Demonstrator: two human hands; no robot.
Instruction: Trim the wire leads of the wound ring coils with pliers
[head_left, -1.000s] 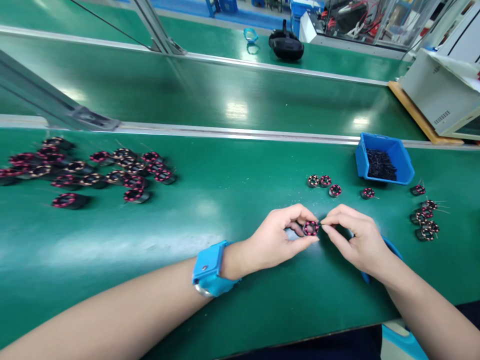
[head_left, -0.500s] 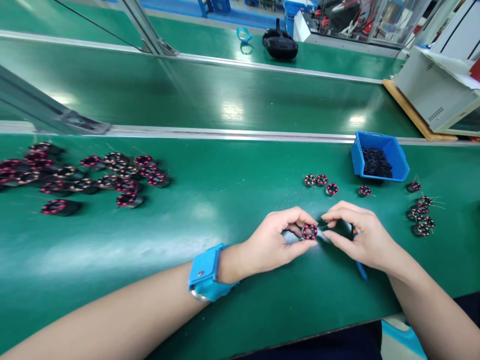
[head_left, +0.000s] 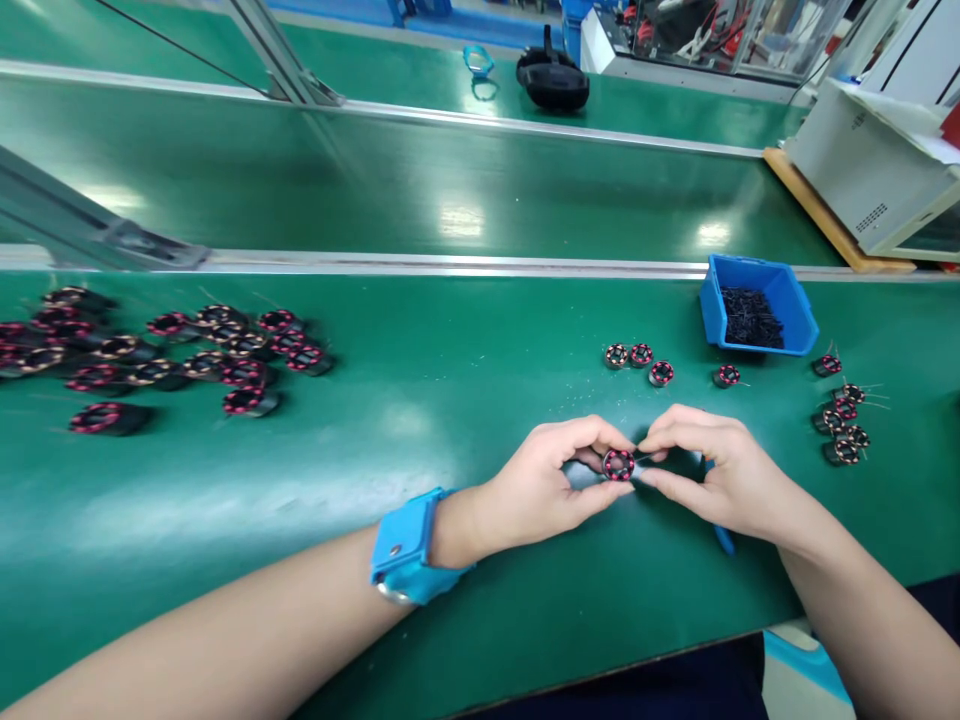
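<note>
My left hand pinches a small motor stator between thumb and fingers, its ring of pink-red windings turned up. Thin wire leads stick out of its right side. My right hand is closed at those leads, its thumb and fingertips close beside the stator; the exact grip is too small to see clearly. Under my right hand lies a blue-handled tool, mostly hidden by the palm. On my left wrist is a blue band.
Many stators lie grouped at the left. A few more sit beyond my hands, and several at the right. A blue bin holds small black pieces. A metal rail runs along the table's back.
My right fingertips have come closer to the stator and its leads. The left hand keeps its hold on the stator. The whole view has shifted slightly.
</note>
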